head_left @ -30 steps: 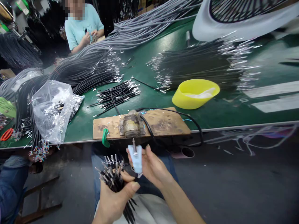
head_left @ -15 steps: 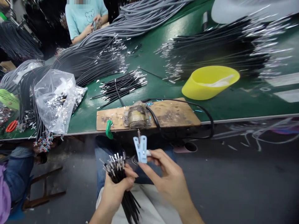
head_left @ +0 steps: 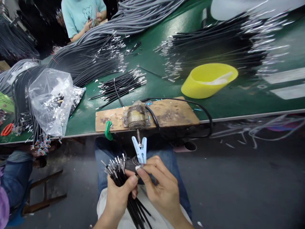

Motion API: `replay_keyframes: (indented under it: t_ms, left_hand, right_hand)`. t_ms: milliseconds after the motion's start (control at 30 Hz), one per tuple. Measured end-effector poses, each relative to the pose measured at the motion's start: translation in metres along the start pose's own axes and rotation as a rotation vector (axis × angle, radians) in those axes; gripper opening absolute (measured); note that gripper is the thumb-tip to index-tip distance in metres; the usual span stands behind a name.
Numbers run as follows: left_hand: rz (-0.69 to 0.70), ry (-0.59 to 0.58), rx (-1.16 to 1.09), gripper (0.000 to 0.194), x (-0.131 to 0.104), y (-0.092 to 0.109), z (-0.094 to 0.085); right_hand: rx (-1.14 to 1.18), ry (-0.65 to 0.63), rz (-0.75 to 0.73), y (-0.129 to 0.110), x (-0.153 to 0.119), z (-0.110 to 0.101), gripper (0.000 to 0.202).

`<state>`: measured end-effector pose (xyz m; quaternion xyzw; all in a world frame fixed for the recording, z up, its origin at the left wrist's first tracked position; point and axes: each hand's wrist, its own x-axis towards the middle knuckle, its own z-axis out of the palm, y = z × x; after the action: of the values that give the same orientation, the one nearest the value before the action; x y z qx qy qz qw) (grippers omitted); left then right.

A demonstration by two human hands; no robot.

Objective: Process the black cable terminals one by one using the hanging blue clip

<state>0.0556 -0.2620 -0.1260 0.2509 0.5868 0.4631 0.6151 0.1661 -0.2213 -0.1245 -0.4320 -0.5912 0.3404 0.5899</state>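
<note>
My left hand (head_left: pixel 119 194) is closed around a bundle of short black cables (head_left: pixel 137 210), whose silvery stripped ends (head_left: pixel 116 167) stick up above the fingers. Close beside it, my right hand (head_left: pixel 159 181) pinches thumb and finger together at what looks like the end of one black cable (head_left: pixel 136 174), mostly hidden by the fingers. Just above those fingertips, a light-blue clothespin (head_left: pixel 140 151) hangs on the shaft of a small motor (head_left: pixel 136 116). The motor is fixed to a wooden board (head_left: pixel 171 113) at the table's front edge.
On the green table (head_left: pixel 152 54) lie a small pile of black cables (head_left: pixel 121 84), larger cable bundles (head_left: pixel 214 44), a yellow cup (head_left: pixel 202 86), a clear plastic bag (head_left: pixel 51 101) and a green hook (head_left: pixel 108 130). Across the table, a person in a turquoise shirt (head_left: pixel 78 16) works.
My right hand has moved down and left from the clothespin toward the cable bundle, fingers now pinched. The clothespin's jaws and handles look turned. The view has shifted slightly.
</note>
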Motion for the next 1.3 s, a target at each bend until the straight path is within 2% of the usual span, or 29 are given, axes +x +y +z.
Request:
replay_keyframes:
  t_ms: [67,167,233,300,433,500,567,633,700,733,800,900,967,1033,1100,1200,1300]
  left_hand:
    - [-0.012,-0.033,-0.002,0.041,-0.001,0.003,0.001]
    - [-0.032,-0.071,0.005,0.044,-0.001,0.008,-0.001]
    - [-0.047,-0.083,0.016,0.044,-0.002,0.011,-0.002]
    - [-0.061,-0.083,0.025,0.045,-0.002,0.013,-0.002]
    - [-0.062,-0.062,0.037,0.047,-0.002,0.014,0.0]
    - [-0.053,-0.04,0.037,0.048,-0.002,0.014,0.003]
    - [-0.047,-0.024,0.035,0.049,-0.002,0.013,0.006]
    - [-0.042,-0.018,0.041,0.048,-0.002,0.014,0.008]
    - [-0.033,-0.024,0.059,0.046,-0.002,0.017,0.008]
    - [-0.026,-0.03,0.069,0.046,-0.002,0.019,0.008]
    - [-0.007,-0.049,0.091,0.046,-0.001,0.023,0.008]
    - [0.04,-0.072,0.125,0.047,0.002,0.029,0.009]
    - [0.081,-0.067,0.149,0.046,0.004,0.031,0.01]
    - [0.113,-0.041,0.172,0.04,0.004,0.031,0.009]
    - [0.139,0.004,0.199,0.03,0.002,0.03,0.008]
    - [0.191,0.073,0.238,0.02,-0.004,0.03,0.004]
    - [0.252,0.102,0.256,0.015,-0.009,0.033,0.002]
  right_hand:
    - [0.155,-0.105,0.093,0.006,-0.002,-0.001,0.021]
    - [0.382,-0.28,0.284,0.019,-0.002,-0.005,0.033]
    - [0.482,-0.295,0.363,0.024,-0.001,-0.007,0.036]
    - [0.486,-0.274,0.373,0.022,0.002,-0.01,0.033]
    - [0.372,-0.232,0.3,0.011,0.006,-0.01,0.024]
    - [0.334,-0.159,0.239,0.007,0.003,-0.006,0.022]
    - [0.201,-0.031,0.097,0.007,-0.001,-0.003,0.016]
    - [0.027,0.095,-0.123,0.009,-0.005,-0.001,0.017]
    - [-0.021,0.105,-0.23,0.012,-0.007,-0.001,0.021]
    - [0.045,0.053,-0.19,0.013,-0.006,-0.002,0.018]
    - [0.318,-0.128,0.09,0.016,-0.003,-0.005,0.009]
    - [0.773,-0.426,0.614,0.022,0.005,-0.007,0.035]
    - [0.911,-0.534,0.806,0.026,0.011,-0.008,0.042]
    - [0.913,-0.551,0.853,0.031,0.02,-0.01,0.041]
    - [0.85,-0.497,0.841,0.033,0.031,-0.011,0.038]
    - [0.801,-0.373,0.797,0.029,0.048,-0.011,0.037]
    - [0.867,-0.354,0.716,0.022,0.06,-0.005,0.043]
